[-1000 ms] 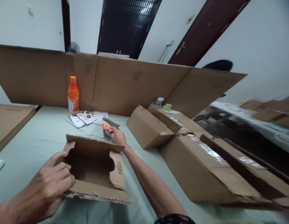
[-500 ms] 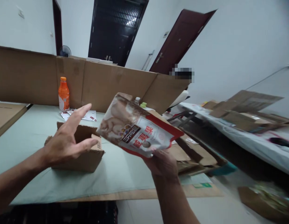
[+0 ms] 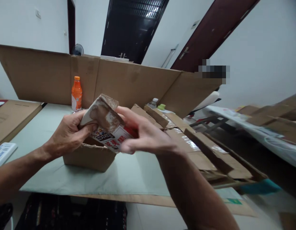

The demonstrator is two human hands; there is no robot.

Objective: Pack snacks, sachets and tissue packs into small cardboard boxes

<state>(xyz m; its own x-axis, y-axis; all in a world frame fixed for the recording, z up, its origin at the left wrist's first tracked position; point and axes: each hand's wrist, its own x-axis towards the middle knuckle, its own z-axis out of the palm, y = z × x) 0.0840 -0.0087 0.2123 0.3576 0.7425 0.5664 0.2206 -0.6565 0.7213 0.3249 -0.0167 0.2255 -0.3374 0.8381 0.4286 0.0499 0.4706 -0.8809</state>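
Note:
A brown, white and red printed snack pouch (image 3: 106,118) is held tilted in the air between both hands. My left hand (image 3: 72,131) pinches its left edge, thumb on the front. My right hand (image 3: 145,132), slightly blurred, grips the pouch's right side with the thumb over the front. Just below the pouch stands a small cardboard box (image 3: 89,158) on the pale green tablecloth (image 3: 140,172). Pouch and left hand hide most of the box's opening, so its contents cannot be seen.
An orange bottle (image 3: 77,94) stands behind the box, before a tall cardboard screen (image 3: 131,80). Opened cartons (image 3: 200,153) lie to the right, near a clear bottle (image 3: 153,103). A white box (image 3: 5,153) is at the left edge. A person's head, pixelated, is beyond the screen.
The pouch has moved left, above the box. My left hand, open before, has closed on its left edge, and my right hand has shifted up along its right side. The view has turned left.

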